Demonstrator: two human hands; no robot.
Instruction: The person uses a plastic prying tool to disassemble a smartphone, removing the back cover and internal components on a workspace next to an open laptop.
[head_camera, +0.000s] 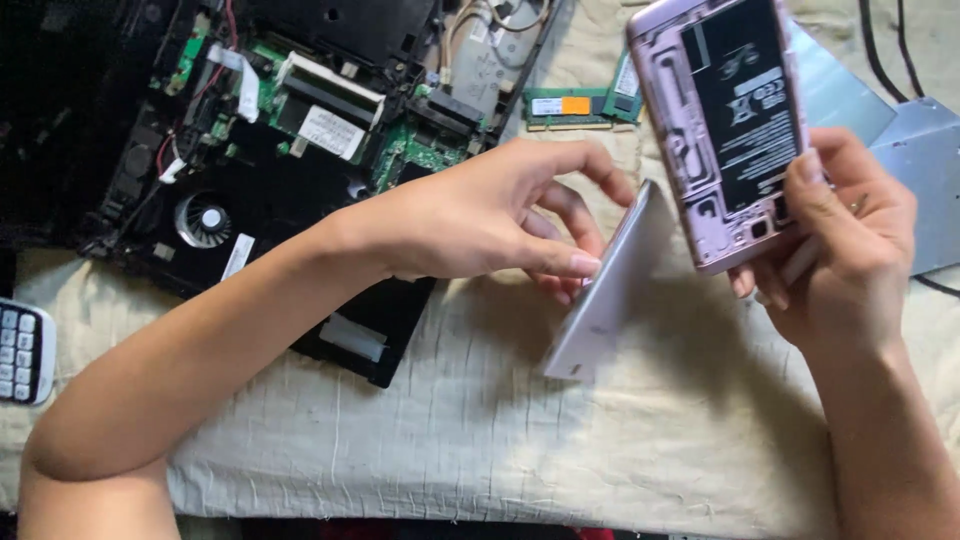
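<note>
My right hand (845, 235) holds an opened pink phone body (715, 120) upright at the upper right, its black battery and inner frame facing me. My left hand (500, 215) pinches the phone's detached silvery back cover (600, 295) by its upper edge, holding it tilted just left of the phone body and above the cloth. The two parts are apart, with a small gap between them.
An opened black laptop (250, 130) with green circuit board and fan (203, 220) lies at the upper left. A green memory stick (580, 106) sits above my left hand. A calculator (22, 350) is at the left edge. Grey metal plates (925, 170) lie right, all on cream cloth (450, 420).
</note>
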